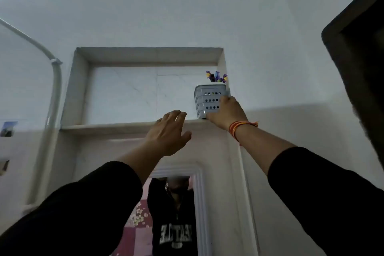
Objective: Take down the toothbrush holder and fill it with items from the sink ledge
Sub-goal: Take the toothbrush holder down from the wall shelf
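A grey plastic toothbrush holder (pixel 208 97) with rows of round holes stands at the right end of a high wall niche, on its stone shelf (pixel 116 127). Purple and yellow brush heads (pixel 217 76) stick out of its top. My right hand (pixel 226 113) is raised and wrapped around the holder's lower right side, an orange thread band on its wrist. My left hand (pixel 168 132) is also raised, fingers spread, at the shelf's front edge just left of the holder, touching nothing that I can see. The sink ledge is out of view.
Below the niche a white-framed mirror (pixel 172 214) reflects a person in a dark sweatshirt. A grey pipe (pixel 53 97) runs down the wall on the left. A dark door frame (pixel 353 52) stands at the right.
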`<state>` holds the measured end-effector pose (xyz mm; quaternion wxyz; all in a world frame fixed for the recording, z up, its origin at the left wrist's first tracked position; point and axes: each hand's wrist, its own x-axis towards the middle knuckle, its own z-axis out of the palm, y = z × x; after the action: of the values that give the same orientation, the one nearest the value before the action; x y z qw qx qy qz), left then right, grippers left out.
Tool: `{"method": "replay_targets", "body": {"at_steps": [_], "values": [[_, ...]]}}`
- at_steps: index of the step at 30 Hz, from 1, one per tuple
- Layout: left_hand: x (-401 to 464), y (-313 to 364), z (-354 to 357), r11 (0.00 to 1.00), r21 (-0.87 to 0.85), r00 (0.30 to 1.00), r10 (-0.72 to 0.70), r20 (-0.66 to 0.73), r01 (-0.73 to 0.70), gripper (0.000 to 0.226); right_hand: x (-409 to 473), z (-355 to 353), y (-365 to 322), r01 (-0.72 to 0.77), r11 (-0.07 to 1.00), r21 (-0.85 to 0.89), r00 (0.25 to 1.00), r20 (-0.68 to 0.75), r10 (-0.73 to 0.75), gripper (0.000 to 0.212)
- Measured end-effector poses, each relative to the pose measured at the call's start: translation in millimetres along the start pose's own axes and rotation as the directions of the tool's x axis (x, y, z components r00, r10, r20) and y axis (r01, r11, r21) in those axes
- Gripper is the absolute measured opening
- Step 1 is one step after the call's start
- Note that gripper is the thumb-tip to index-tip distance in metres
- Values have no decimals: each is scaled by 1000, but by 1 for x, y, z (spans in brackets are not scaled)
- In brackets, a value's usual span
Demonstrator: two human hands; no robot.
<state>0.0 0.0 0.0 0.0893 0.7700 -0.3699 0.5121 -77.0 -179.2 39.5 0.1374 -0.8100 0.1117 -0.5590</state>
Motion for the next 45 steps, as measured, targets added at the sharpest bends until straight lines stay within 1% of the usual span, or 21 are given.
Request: {"method": "replay_targets", "body": {"at_steps": [4, 6, 9, 12, 14, 17, 18, 20, 23, 26, 28, 31, 33, 36, 40, 42, 45], "values": [[21, -7, 32, 995, 52, 993, -85, 86, 81, 79, 31, 20, 8, -5, 997, -76, 1000, 0, 5, 81], [20, -16, 53, 991, 69, 987, -121, 107, 114, 82, 44, 34, 6, -26, 996, -86, 999, -44, 23, 82], [13, -26, 77, 992, 48, 993, -115, 34, 114, 82, 53, 53, 3, -66, 994, -87, 991, -122, 55, 86], [14, -27, 85, 993, 5, 993, -120, -24, 120, 82, 57, 63, 1, -67, 993, -94, 984, -172, 50, 100], [15, -27, 85, 992, -16, 992, -122, -30, 121, 82, 63, 66, 0, -88, 996, -25, 981, -173, 82, 113], [14, -27, 82, 990, -67, 992, -124, -9, 123, 82, 75, 67, -2, -180, 968, 174, 978, -71, 194, 131], [15, -28, 81, 988, -88, 992, -126, 1, 126, 82, 77, 65, -3, -210, 952, 223, 974, -39, 224, 131], [18, -31, 76, 982, -137, 992, -125, 27, 128, 82, 78, 59, -4, -226, 934, 275, 970, -28, 243, 121], [22, -34, 68, 968, -202, 986, -131, 102, 149, 81, 70, 50, -6, -204, 932, 301, 972, -56, 230, 112], [24, -33, 57, 942, -271, 973, -155, 171, 198, 77, 59, 35, -9, -154, 934, 324, 982, -51, 179, 110], [23, -32, 50, 926, -310, 972, -170, 160, 213, 70, 50, 20, -13, -125, 931, 343, 988, -44, 149, 112], [11, -29, 39, 902, -374, 976, -189, 106, 215, 57, 34, -4, -19, -105, 921, 375, 993, -17, 120, 114], [-2, -28, 32, 887, -402, 974, -209, 88, 227, 52, 18, -17, -23, -96, 914, 394, 995, 24, 95, 115], [-25, -29, 27, 862, -440, 967, -232, 101, 253, 48, -16, -28, -27, -114, 905, 410, 991, 112, 74, 114], [-68, -35, 33, 815, -492, 951, -288, 113, 305, 40, -73, -11, -19, -146, 878, 456, 983, 168, 76, 111], [-96, -39, 45, 791, -514, 943, -296, 152, 332, 38, -107, 5, -11, -184, 860, 477, 976, 196, 100, 111], [-147, -41, 71, 729, -570, 926, -298, 234, 379, 33, -164, 41, 4, -256, 846, 467, 955, 259, 146, 113]]}}
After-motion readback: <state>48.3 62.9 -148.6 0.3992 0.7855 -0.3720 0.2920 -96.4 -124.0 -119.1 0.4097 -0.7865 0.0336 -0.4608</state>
